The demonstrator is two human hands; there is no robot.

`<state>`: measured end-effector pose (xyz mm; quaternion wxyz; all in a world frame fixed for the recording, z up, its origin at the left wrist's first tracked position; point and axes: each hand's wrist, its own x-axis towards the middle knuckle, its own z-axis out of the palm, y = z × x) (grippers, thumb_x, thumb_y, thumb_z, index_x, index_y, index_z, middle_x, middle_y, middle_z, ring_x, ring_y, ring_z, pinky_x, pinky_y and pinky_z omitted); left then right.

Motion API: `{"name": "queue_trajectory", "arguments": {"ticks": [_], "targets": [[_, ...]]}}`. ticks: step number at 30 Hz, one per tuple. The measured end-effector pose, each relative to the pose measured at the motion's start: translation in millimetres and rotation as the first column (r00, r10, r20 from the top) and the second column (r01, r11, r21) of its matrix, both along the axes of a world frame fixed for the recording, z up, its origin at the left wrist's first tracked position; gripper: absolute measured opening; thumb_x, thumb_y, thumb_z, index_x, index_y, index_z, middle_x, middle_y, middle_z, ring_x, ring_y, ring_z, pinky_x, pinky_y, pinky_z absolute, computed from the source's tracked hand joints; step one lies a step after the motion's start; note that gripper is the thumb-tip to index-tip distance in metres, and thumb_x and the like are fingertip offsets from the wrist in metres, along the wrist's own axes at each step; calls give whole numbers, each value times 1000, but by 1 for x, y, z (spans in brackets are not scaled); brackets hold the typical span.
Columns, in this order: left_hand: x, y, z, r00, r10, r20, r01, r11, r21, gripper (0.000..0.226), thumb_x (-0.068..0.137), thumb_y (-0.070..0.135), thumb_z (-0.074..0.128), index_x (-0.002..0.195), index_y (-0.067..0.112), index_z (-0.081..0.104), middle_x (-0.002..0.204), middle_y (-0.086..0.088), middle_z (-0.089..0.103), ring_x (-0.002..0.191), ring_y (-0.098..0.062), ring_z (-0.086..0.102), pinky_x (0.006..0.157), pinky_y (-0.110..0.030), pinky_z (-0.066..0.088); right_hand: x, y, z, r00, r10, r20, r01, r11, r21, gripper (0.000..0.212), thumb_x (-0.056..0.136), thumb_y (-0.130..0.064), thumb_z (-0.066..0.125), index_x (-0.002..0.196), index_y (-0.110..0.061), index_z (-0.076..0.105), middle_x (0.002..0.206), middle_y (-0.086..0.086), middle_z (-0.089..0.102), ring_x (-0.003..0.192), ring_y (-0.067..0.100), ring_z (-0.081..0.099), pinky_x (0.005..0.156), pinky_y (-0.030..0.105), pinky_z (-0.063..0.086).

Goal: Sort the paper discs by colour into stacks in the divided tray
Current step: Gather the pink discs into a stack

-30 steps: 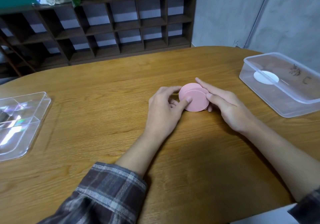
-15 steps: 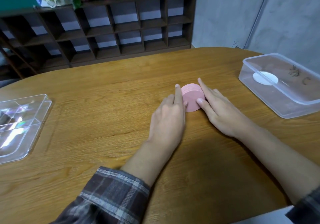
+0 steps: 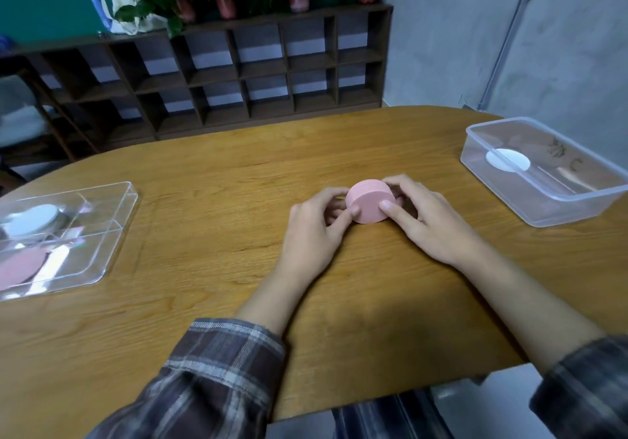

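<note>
Both hands met in the middle of the desk (image 3: 204,268), forearms reaching in from the near edge with checked sleeves (image 3: 221,367) pushed back from the wrists. The left hand (image 3: 316,228) lay knuckles up, its fingers (image 3: 334,197) curled round the left side of the stack of pink discs (image 3: 370,202) and the thumb pressed to its near edge. The right hand (image 3: 428,221) mirrored it, fingers arched over the far right side and the thumb set on the near rim, so the stack was gripped between the two.

Half a second before, both hands had lain flatter, with straight fingers pushing the stack from either side. A second before, the top discs had been slid out of line; by this moment they were squared up.

The stack was a thick, even pink drum, its top face tipped a little toward me. I could not tell whether its base touched the desk.

Well apart to the left sat the clear divided tray (image 3: 131,197), with white discs (image 3: 30,221) in a far compartment and pink discs (image 3: 18,270) in a near one. Far right stood a clear tub (image 3: 560,214) holding a white disc (image 3: 508,160).
</note>
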<state>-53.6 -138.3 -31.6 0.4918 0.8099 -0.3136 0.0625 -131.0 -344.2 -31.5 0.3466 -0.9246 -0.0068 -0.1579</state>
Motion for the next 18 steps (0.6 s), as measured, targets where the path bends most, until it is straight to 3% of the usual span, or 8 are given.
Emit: {"name": "queue_trajectory", "arguments": {"ticks": [5,13,18], "targets": [[-17,26,5,1000,6,-25,-8,999,-51,23,89,23,83,110,19,75,85,8,76,76,0,69,69,-6,46,-13,21,5,999,16,34,-16,1000,1,26,102,-36,61,127,-34,60,105,-15,63,97,10,55,74,16,41],[-21,120,15,999,-36,30,33,996,84,20,92,28,79,107,20,69,82,5,77,69,-9,68,70,-15,51,-17,98,10,990,95,102,-105,989,101,30,92,-32,76,120,-24,71,88,-8,70,71,4,55,69,10,40],[-18,193,26,998,43,34,-46,994,102,19,91,28,79,106,23,68,81,5,77,71,-12,70,71,-26,55,5,164,19,976,170,136,-189,972,143,27,90,-33,78,115,-26,70,86,-7,72,63,4,51,65,15,43]]}}
